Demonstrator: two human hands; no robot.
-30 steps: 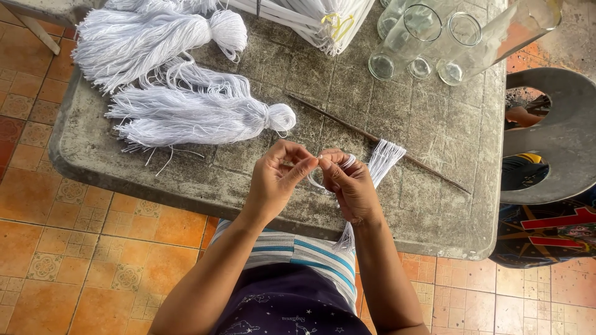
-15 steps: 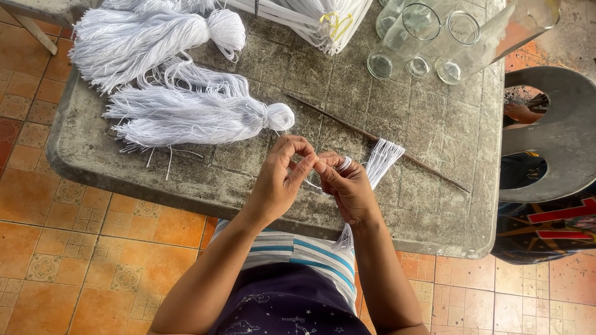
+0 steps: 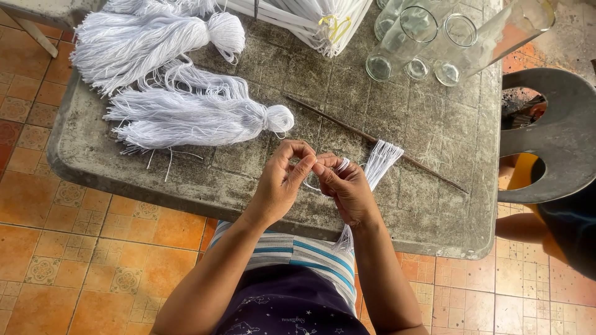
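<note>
My left hand (image 3: 280, 181) and my right hand (image 3: 346, 186) meet over the near edge of a grey stone-topped table (image 3: 434, 205). Both pinch a small bundle of white threads (image 3: 380, 160); one end fans out past my right hand onto the table, the other hangs down by my lap. A thread loop shows between my fingertips. A thin dark stick (image 3: 379, 141) lies slantwise just beyond my right hand.
Two tied white yarn tassels (image 3: 198, 118) (image 3: 149, 40) lie at the left of the table. A bound sheaf of white strips (image 3: 316, 22) sits at the far edge. Several clear glass jars (image 3: 428, 37) stand at the far right. A grey plastic chair (image 3: 546, 130) is to the right.
My hands have stayed in the same spot, with the fingers shifting slightly on the thread. The tassels, stick and jars have not moved.
</note>
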